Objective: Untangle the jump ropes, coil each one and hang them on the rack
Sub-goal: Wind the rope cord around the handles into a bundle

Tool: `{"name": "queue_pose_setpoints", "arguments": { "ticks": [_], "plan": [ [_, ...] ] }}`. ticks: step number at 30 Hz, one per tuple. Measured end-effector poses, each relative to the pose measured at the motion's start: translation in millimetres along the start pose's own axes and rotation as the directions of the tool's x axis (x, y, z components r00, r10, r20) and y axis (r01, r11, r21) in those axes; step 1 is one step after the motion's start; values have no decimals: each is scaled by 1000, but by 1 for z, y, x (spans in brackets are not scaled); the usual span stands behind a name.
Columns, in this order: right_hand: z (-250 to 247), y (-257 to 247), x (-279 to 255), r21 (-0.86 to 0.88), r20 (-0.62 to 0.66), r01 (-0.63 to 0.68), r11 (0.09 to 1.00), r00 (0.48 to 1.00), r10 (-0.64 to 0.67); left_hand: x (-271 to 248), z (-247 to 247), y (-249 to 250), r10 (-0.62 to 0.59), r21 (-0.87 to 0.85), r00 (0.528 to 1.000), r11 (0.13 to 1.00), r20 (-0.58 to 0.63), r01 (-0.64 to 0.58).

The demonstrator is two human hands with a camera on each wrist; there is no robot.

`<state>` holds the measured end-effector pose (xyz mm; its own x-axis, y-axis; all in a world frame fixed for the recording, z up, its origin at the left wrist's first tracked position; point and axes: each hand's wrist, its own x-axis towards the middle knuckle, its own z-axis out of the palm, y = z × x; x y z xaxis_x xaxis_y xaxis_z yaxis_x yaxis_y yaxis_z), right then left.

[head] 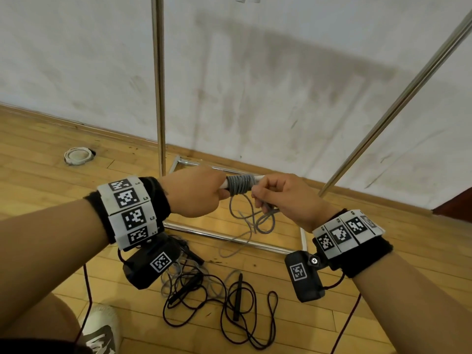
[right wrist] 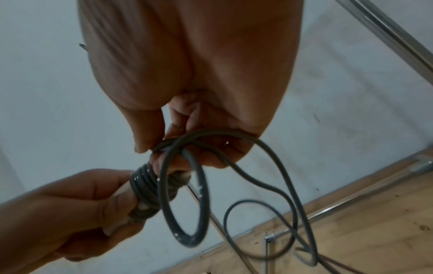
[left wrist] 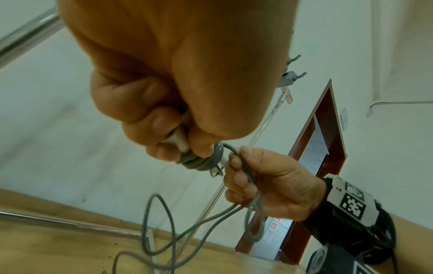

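Observation:
My left hand (head: 201, 191) grips the white handles (head: 258, 178) of a grey jump rope, held level in front of me. Several turns of grey cord (head: 238, 184) are wound tightly round those handles (left wrist: 179, 138). My right hand (head: 275, 198) pinches the loose grey cord (right wrist: 185, 187) just right of the winding (right wrist: 146, 187). The free part of the grey rope (left wrist: 159, 231) hangs down in loops to the floor. A black jump rope (head: 229, 302) lies tangled on the wooden floor below my wrists, its black handle (head: 237, 297) showing.
A metal rack stands ahead: an upright pole (head: 158, 85), a slanted pole (head: 398, 103) and a rectangular base frame (head: 229, 236) on the floor. A white ring-shaped object (head: 78, 155) lies near the wall at left. My shoe (head: 102, 328) shows at bottom left.

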<state>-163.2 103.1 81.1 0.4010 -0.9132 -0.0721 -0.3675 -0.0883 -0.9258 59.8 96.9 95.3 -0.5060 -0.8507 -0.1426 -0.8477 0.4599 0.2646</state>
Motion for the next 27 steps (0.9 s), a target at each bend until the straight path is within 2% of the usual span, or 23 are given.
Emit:
{"name": "queue_pose_setpoints", "arguments": {
  "ticks": [5,11,16,18,24,27],
  "plan": [
    [10,6,3,-4,-36,13,1000,999,-13,-1,-3,-2,-12,-93,993,996,-118,1],
    [2,11,0,23,6,24,999,1000,-24,-2,-7,-3,14,-232,985,971,-171,-54],
    [2,9,-4,-265,-3,88,960,996,-92,-2,-10,-3,-5,-361,987,931,-164,-55],
    [3,10,-7,-315,-15,97,944,994,-107,-3,-12,-3,-6,-412,988,909,-155,-59],
    [1,17,-16,-274,-10,138,952,989,-147,-6,-20,-7,-29,-600,986,796,-165,-77],
    [4,21,-21,-226,-67,113,968,989,-131,-6,-25,-13,-60,-632,983,772,-174,-65]
  ]
}}
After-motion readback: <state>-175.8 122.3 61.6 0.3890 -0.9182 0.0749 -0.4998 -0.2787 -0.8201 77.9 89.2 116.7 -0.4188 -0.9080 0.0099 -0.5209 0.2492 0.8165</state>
